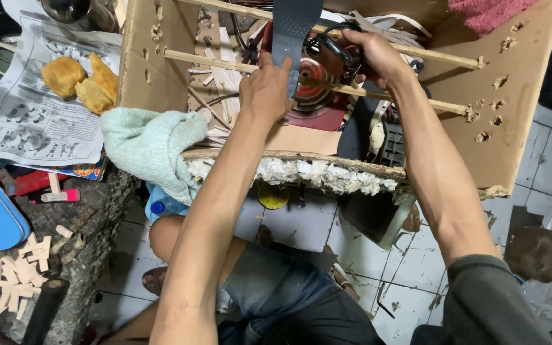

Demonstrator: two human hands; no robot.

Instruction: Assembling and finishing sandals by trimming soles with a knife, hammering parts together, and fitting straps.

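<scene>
Pressing dark strap (pixel 292 29), left hand (pixel 264 89); right hand (pixel 368 54) grips black handle (pixel 335 46).

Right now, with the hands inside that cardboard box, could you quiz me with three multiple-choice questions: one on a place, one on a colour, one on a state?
1. Where do the pieces of yellow fried food lie?
A. on the printed newspaper sheet, left of the box
B. inside the box
C. on the white tiled floor

2. What colour is the crumpled towel on the box's front edge?
A. red
B. pale green
C. black

3. What is the left hand doing?
A. resting on a knee
B. hanging free
C. pressing on a dark grey strip

Answers:
1 A, the fried food sits on the newspaper.
2 B, the towel draped over the cardboard box is pale green.
3 C, the left hand pinches the strip, while the right hand grips a black loop.
</scene>
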